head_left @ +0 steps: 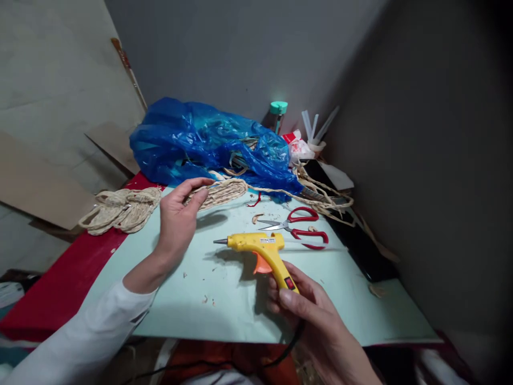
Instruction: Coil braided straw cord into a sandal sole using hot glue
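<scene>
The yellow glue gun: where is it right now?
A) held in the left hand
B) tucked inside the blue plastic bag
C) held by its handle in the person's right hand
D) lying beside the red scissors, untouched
C: the right hand grips the handle of the glue gun, while the left hand holds a woven straw piece.

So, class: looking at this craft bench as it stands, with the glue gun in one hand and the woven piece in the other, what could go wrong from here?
1. The glue gun nozzle points toward the left hand holding the woven piece; fingers could get burned.
2. Its cord hangs off the table edge and might snag.
3. The scissors lie open beside the right hand.
</scene>
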`<control>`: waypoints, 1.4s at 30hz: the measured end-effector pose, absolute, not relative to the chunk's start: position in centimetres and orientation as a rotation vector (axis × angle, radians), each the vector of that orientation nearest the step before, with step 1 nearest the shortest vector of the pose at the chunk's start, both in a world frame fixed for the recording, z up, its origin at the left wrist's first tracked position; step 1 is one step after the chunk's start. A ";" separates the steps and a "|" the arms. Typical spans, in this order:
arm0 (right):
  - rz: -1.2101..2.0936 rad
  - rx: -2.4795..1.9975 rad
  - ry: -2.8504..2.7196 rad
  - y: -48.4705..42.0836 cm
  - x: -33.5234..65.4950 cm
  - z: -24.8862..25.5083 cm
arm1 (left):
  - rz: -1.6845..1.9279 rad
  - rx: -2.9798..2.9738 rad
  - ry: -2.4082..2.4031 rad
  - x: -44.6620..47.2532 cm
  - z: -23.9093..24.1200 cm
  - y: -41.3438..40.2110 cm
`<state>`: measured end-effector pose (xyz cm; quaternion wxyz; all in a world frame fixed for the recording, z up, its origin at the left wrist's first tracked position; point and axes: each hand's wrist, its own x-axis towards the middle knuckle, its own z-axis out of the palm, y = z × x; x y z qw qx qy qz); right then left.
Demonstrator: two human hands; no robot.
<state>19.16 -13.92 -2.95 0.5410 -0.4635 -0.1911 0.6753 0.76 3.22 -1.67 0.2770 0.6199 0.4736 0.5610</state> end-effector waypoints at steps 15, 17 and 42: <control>1.204 -1.026 -0.886 -9.8 19.2 -1.8 | 1.045 0.948 0.992 2.8 -3.3 2.1; 1.217 -1.058 -0.822 -9.5 18.5 -1.9 | 1.008 0.906 0.966 3.2 -3.1 1.4; 1.042 -1.399 -1.240 -9.9 16.3 -4.0 | 0.801 0.817 0.621 3.0 -2.5 -1.2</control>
